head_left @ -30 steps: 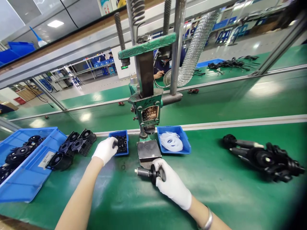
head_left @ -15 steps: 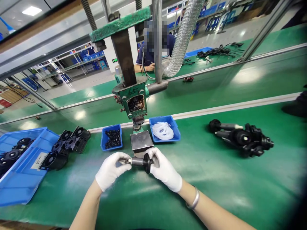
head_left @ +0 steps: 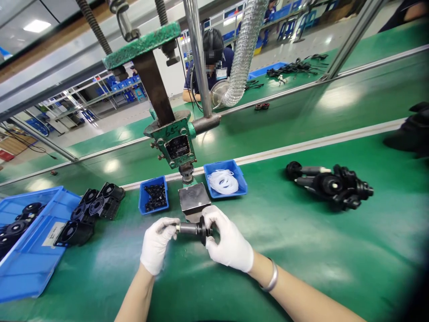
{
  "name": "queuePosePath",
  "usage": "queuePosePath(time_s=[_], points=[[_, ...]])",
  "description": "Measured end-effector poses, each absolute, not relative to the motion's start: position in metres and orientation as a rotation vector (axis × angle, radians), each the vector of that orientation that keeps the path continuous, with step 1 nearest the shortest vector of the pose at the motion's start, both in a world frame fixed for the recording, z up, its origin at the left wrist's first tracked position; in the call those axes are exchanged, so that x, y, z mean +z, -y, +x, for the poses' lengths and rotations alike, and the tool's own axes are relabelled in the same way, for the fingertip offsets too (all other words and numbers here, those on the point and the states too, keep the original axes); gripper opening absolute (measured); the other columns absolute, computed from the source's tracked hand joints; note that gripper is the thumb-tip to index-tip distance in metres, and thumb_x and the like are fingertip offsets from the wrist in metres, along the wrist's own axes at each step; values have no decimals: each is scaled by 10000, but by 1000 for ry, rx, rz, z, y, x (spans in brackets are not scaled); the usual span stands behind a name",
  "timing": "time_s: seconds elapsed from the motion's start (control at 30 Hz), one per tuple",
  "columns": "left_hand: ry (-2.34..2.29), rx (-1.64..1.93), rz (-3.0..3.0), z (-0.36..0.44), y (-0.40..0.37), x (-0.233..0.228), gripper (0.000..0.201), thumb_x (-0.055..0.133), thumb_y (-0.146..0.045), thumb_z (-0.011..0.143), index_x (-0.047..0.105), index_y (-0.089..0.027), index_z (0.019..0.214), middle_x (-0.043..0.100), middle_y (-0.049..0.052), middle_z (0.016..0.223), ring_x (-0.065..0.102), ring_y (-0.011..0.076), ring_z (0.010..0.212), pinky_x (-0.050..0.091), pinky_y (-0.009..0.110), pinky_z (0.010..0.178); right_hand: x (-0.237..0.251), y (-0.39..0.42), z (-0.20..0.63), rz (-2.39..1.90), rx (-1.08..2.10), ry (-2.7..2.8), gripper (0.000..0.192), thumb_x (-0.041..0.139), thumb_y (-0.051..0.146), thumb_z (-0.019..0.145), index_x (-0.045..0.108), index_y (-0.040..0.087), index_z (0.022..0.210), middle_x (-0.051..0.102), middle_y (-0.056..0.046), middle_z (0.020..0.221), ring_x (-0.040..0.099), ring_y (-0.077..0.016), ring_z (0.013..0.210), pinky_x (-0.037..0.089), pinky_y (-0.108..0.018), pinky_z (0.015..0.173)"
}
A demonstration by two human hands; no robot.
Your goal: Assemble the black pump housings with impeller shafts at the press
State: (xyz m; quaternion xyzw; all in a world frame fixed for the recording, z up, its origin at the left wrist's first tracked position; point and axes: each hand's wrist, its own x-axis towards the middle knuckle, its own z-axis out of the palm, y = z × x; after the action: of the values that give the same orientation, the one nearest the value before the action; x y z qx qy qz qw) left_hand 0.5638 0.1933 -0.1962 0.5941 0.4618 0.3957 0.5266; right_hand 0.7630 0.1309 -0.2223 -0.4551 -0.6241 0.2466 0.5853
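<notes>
A dark grey cylindrical part with a black round flange (head_left: 189,228) is held level between my gloved hands, just in front of the press's metal block (head_left: 194,198). My left hand (head_left: 158,241) is closed on its pale, narrow tip at the left end. My right hand (head_left: 228,239) grips the black flange, thumb below and fingers above. What lies between the left fingertips is partly hidden. Right behind the hands stands the green press (head_left: 177,143), its lower end over the block.
Blue bins hold small black pieces (head_left: 156,195) and white rings (head_left: 224,182). A larger blue bin (head_left: 30,268) and black housings (head_left: 97,203) are at left. Similar cylindrical parts (head_left: 331,185) lie piled at right. Another person (head_left: 214,58) sits across the bench.
My left hand has turned more upright, its fingers curling closer round the tip. The right hand still holds the flange. The view has shifted slightly, moving the press left in the picture.
</notes>
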Motion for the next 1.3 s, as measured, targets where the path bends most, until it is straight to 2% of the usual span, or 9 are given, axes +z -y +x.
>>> queuePosePath(time_s=[0.27,0.37,0.47,0.57,0.7,0.9,1.03,1.2,1.3], points=[[-1158,768,1521,570,-196,-177,343,709,-476,761,746,-142,828,578,-15,579,496,124,551,417,252,586,-218,-128,764,-1054,437,1543,381,488,28,572,378,240,868,450,-36,925,494,-210,820,422,-344,733],[-1162,819,1543,575,-192,-179,327,681,-465,807,751,-156,889,662,21,746,549,147,682,449,260,679,-219,-128,763,-1069,475,1487,366,491,29,579,384,241,856,462,-33,918,499,-210,831,429,-342,752],[-1110,931,1335,585,-183,-185,384,665,-465,833,712,-170,1074,691,73,1010,567,143,730,472,270,705,-222,-131,762,-1087,580,1369,328,481,42,589,385,241,831,461,-17,872,480,-191,788,432,-321,735],[-1010,966,1111,592,-176,-187,599,717,-427,796,555,-188,1320,681,85,1004,579,125,640,490,278,654,-226,-135,760,-1062,673,1260,304,465,66,591,392,239,830,441,-8,848,464,-177,766,437,-300,719],[-849,985,1163,590,-172,-186,813,817,-397,684,473,-200,1394,652,92,1026,664,192,759,524,313,732,-228,-141,759,-954,791,1112,286,462,106,584,400,234,832,411,0,828,466,-164,753,459,-287,725],[-790,995,1301,585,-169,-192,736,741,-422,769,443,-225,1413,601,132,1228,660,226,880,525,345,796,-227,-142,762,-921,846,1084,252,520,135,633,409,231,838,418,0,825,462,-164,748,459,-288,719],[-887,1038,1478,589,-167,-193,667,651,-364,867,351,-294,1458,428,124,1470,614,202,1002,502,338,875,-226,-141,761,-940,843,1101,226,545,168,671,403,233,835,427,-5,827,462,-169,750,462,-298,727],[-975,1048,1211,596,-167,-188,582,623,-450,879,459,-182,1369,652,124,1131,615,144,722,518,298,713,-223,-138,760,-970,820,1151,224,562,178,688,398,235,830,442,-14,830,473,-178,757,472,-312,741],[-939,1078,1108,595,-166,-187,587,708,-407,820,507,-186,1325,675,87,1017,610,130,668,516,291,709,-220,-136,760,-968,809,1163,220,559,182,700,390,238,828,439,-13,828,476,-179,757,473,-310,742]])
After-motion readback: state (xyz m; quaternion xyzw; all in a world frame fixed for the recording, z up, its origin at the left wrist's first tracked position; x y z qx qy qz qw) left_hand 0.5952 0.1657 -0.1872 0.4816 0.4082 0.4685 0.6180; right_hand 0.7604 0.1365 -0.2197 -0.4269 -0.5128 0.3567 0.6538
